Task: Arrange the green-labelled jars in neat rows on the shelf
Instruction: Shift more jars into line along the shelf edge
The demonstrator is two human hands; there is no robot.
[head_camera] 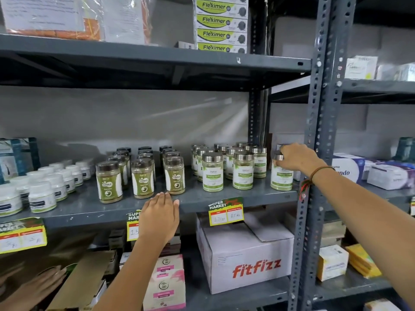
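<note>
Here, my right hand (296, 157) reaches past the grey upright post (314, 131) and closes its fingers (283, 158) around the silver lid of a green-labelled jar (281, 176); that jar stands upright at the right end of the middle shelf (235, 196), apart from the others; a cluster of green-labelled jars (226, 167) with silver lids stands upright to its left, the front ones lined up near the shelf edge, the ones behind packed closer together toward the back; further left stand three rows of dark-lidded jars (143, 173) with green-and-white labels, running from front to back; beyond them, at the left end, sit rows of small white bottles (45, 187); my left hand (160, 217) lies flat and open against the front lip of the shelf, fingers together and pointing up, gripping nothing, its fingertips just below the front dark-lidded jars; a yellow price tag (225, 212) hangs from the shelf edge to the right of that hand; below it sits a white carton (244, 259) printed in red letters; a cord bracelet (318, 172) wraps my right wrist.
</note>
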